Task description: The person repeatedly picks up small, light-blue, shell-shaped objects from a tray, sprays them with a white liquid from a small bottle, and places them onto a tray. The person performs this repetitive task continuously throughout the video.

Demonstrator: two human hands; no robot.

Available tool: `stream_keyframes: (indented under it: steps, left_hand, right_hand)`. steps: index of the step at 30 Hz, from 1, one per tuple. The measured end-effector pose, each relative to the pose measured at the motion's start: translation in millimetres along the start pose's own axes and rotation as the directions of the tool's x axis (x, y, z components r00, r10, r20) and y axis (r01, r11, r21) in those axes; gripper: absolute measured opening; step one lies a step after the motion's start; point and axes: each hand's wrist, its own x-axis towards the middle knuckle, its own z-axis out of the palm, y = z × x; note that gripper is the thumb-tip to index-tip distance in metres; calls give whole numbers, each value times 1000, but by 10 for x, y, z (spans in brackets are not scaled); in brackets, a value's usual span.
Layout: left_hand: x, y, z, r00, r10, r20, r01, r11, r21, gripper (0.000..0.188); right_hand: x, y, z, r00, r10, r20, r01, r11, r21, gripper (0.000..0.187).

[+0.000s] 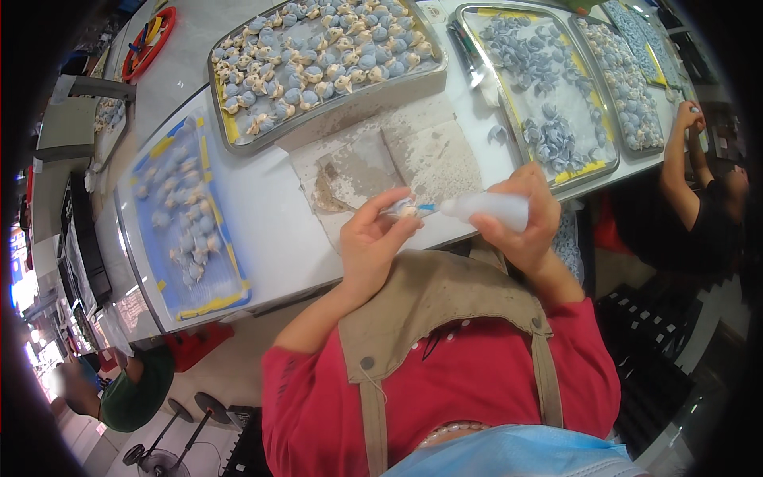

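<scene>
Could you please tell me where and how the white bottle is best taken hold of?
Probably best around the wide, rounded body of the white bottle, coming from the right, as the right hand does: it narrows leftward to a slim blue tip, which points at the small piece in the left hand.

Behind the bare left grip (373, 240) and right grip (539, 225) come red sleeves (296, 370), a khaki bib apron (445, 290) with dark round snaps (367, 363), a white bead necklace (451, 430) and a pale-blue face mask (509, 451).

Bright view, edges bent, corners dark.
</scene>
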Motion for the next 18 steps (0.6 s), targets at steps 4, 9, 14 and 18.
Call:
stream_keyframes:
  steps: [4,9,14,18]
  left_hand:
    - [0,-31,6,999,37,-6,-37,999,40,37]
    - [1,-38,5,999,35,-14,-34,999,42,38]
    - [-2,-29,-6,1000,26,3,-26,1000,-7,37]
    - [9,-2,4,1000,-16,-10,16,998,-65,36]
  right_hand:
    - [27,-35,7,999,-22,33,23,1000,-16,30]
    - [27,-33,22,997,-42,62,45,998,-51,30]
    - [13,-47,3,1000,21,23,-21,1000,-3,29]
    - [-17,17,-16,1000,19,-9,-19,999,-31,29]
